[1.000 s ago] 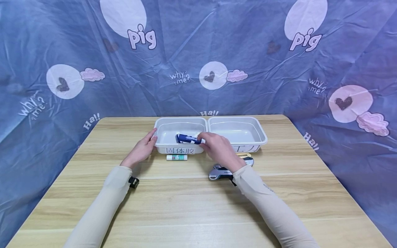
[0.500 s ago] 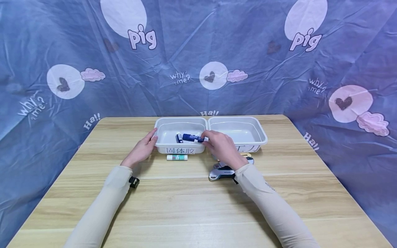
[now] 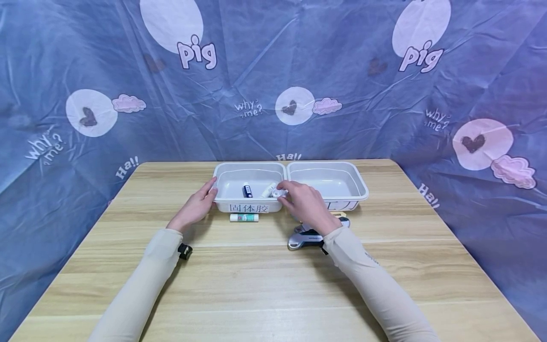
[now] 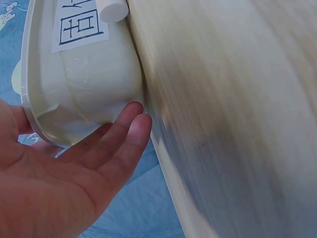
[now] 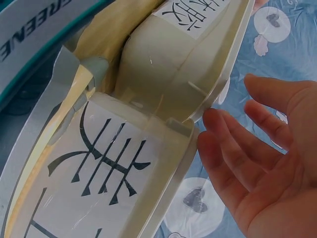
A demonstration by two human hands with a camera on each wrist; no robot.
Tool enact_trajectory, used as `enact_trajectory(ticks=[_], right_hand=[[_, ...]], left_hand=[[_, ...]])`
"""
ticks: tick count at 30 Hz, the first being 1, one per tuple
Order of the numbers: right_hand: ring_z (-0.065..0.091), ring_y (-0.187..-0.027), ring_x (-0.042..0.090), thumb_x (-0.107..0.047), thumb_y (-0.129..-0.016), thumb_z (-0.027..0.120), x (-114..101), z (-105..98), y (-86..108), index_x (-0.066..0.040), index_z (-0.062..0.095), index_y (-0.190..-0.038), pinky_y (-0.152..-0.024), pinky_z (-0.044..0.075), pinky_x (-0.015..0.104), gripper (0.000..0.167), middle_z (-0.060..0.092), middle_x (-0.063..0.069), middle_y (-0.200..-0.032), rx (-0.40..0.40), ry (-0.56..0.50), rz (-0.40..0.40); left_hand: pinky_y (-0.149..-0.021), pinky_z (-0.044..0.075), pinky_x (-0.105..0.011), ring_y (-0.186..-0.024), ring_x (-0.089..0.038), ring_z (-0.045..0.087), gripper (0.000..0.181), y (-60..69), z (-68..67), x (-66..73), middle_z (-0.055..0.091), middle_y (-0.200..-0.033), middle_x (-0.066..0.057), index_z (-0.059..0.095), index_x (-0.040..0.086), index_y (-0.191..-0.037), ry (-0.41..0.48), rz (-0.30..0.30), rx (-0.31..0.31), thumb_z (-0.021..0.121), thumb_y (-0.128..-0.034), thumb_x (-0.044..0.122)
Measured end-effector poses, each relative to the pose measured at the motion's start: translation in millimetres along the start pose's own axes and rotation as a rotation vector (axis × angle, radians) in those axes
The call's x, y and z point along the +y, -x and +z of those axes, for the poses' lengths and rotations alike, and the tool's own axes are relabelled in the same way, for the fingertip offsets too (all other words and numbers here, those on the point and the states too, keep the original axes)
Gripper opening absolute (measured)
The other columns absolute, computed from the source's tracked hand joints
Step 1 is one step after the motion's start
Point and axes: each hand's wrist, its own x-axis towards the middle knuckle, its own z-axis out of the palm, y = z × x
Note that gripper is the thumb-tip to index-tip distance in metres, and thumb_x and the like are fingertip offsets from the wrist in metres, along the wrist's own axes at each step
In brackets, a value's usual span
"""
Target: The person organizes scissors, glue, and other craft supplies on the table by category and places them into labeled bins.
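Observation:
My left hand (image 3: 194, 207) touches the end of the left white plastic box (image 3: 248, 166); in the left wrist view its fingers (image 4: 111, 148) lie fairly straight along the end wall. My right hand (image 3: 305, 202) hovers over the same box's right front corner, fingers loosely bent and apart. The right wrist view shows nothing between its fingers (image 5: 225, 148). Inside that box lie a blue-and-white glue stick (image 3: 247, 190), a white glue stick (image 3: 268, 190) and a round white end (image 3: 278, 193) near my right fingertips. A green-and-white glue stick (image 3: 244, 217) lies on the table before the box.
A second white box (image 3: 326, 165) with a lettered label stands against the first, on the right. Under my right forearm lie a grey utility knife (image 3: 301, 241) and a yellow one (image 3: 340, 214). A patterned blue cloth (image 3: 265, 57) hangs behind the wooden table (image 3: 256, 294).
My right hand has drawn slightly right and let go of the blue glue stick, whose blue body no longer shows beside the fingers. My left hand has stayed at the box.

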Motion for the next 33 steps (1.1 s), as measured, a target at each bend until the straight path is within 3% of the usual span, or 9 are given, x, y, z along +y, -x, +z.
enact_trajectory(ticks=[11, 16, 21, 28, 33], right_hand=[[0.073, -0.085, 0.018, -0.022, -0.096, 0.074, -3, -1, 0.0, -0.012, 0.070, -0.118, -0.071, 0.060, 0.042, 0.024, 0.075, 0.003, -0.105, -0.001, 0.007, -0.004], [0.074, -0.088, 0.020, -0.022, -0.097, 0.072, -6, 1, 0.4, -0.012, 0.070, -0.119, -0.075, 0.062, 0.042, 0.024, 0.076, 0.005, -0.106, -0.047, -0.012, 0.000], [0.075, -0.088, 0.019, -0.020, -0.097, 0.072, -10, 7, 1.3, -0.010, 0.069, -0.120, -0.075, 0.063, 0.038, 0.025, 0.077, 0.006, -0.108, -0.102, -0.040, -0.043], [0.074, -0.086, 0.017, -0.014, -0.095, 0.074, -15, 13, 2.8, -0.010, 0.068, -0.122, -0.074, 0.062, 0.033, 0.028, 0.075, 0.006, -0.113, -0.128, -0.037, -0.112], [0.074, -0.086, 0.017, -0.013, -0.094, 0.075, -19, 16, 2.6, -0.009, 0.067, -0.125, -0.074, 0.062, 0.032, 0.032, 0.073, 0.006, -0.121, -0.140, -0.005, -0.158]], left_hand=[[-0.120, 0.032, -0.055, -0.131, -0.044, 0.056, 0.059, -0.9, 0.9, -2.9, 0.038, -0.158, -0.028, 0.020, 0.011, -0.164, 0.006, 0.016, 0.007, 0.034, -0.1123, 0.035], [-0.121, 0.032, -0.055, -0.133, -0.044, 0.055, 0.059, 0.1, 1.1, -2.4, 0.039, -0.157, -0.028, 0.020, 0.011, -0.164, 0.005, 0.018, 0.009, 0.034, -0.1123, 0.035], [-0.120, 0.032, -0.056, -0.132, -0.044, 0.055, 0.060, 0.4, 0.8, -1.4, 0.039, -0.158, -0.028, 0.021, 0.012, -0.164, 0.004, 0.015, 0.015, 0.034, -0.1120, 0.037], [-0.124, 0.023, -0.057, -0.147, -0.044, 0.036, 0.060, 0.2, 0.2, -1.1, 0.031, -0.163, -0.024, 0.019, 0.015, -0.165, -0.010, 0.009, 0.005, 0.033, -0.1121, 0.039], [-0.122, 0.027, -0.057, -0.143, -0.044, 0.043, 0.060, 0.7, 0.0, 0.3, 0.035, -0.161, -0.025, 0.020, 0.014, -0.165, -0.005, 0.008, 0.008, 0.033, -0.1121, 0.038]])
